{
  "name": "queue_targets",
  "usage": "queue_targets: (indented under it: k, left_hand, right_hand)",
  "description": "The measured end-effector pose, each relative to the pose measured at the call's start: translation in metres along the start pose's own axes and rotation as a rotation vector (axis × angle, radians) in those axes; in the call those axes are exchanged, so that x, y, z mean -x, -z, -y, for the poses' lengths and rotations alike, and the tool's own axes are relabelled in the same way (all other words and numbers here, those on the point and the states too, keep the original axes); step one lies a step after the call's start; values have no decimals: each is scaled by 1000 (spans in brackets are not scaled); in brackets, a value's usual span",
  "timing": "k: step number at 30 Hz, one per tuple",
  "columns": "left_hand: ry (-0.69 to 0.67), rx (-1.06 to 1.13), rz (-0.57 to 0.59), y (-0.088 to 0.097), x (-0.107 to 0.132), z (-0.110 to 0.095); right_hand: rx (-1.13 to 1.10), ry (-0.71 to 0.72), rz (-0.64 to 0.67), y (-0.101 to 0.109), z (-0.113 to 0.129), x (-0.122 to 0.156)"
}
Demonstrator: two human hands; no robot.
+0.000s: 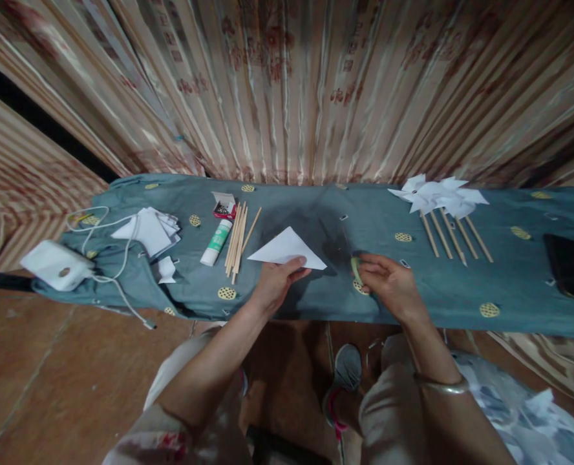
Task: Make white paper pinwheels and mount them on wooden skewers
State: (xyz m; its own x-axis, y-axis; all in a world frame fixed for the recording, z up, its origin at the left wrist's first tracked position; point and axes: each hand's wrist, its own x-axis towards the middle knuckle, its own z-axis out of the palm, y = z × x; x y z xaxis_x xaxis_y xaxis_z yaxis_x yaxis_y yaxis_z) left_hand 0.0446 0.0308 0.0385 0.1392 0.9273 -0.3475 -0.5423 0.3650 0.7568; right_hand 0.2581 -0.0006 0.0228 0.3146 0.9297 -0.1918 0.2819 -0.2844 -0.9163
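In my left hand (277, 281) is a white paper folded into a triangle (289, 247), pinched along its lower edge with the thumb on top. The paper's point faces the curtain. To the right, my right hand (386, 281) is closed around the pale green handle of what look like scissors (356, 270). Their thin blades are hard to make out against the dark cloth and stand apart from the paper. Left of the paper lie several wooden sticks (237, 239), a glue stick (216, 242) and a small red box (224, 205) of metal pins.
Several white paper pinwheels (442, 195) on sticks lie at the right, near a black phone (571, 265). Paper sheets (148, 231), a small folded paper (166, 269) and a white charger (57, 265) with cables rest at the left. A pleated curtain (287, 97) hangs behind the cloth-covered table (311, 303).
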Motion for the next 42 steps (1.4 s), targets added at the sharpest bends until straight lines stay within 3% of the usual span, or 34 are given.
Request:
queue_targets:
  k: [3,6,11,15,26,42]
  left_hand:
    - [-19,5,1,2,-6,-5]
    - [-43,4,-17,5,-12,-13]
    - [-33,-9,-14,7,-17,-20]
    - [-2,-22,24,5,-16,-16]
    - [43,-65,109,2,-14,-4]
    - [44,-74,127,3,-10,1]
  right_hand:
    - [-349,-149,185,-12,9,15]
    - [-447,-163,335,-22,17,30]
    - [-370,-75,589,-28,18,42]
    - [-268,-64,669,-27,16,43]
    - [-319,-83,693,-26,10,41]
    - [-306,-90,673,-25,15,44]
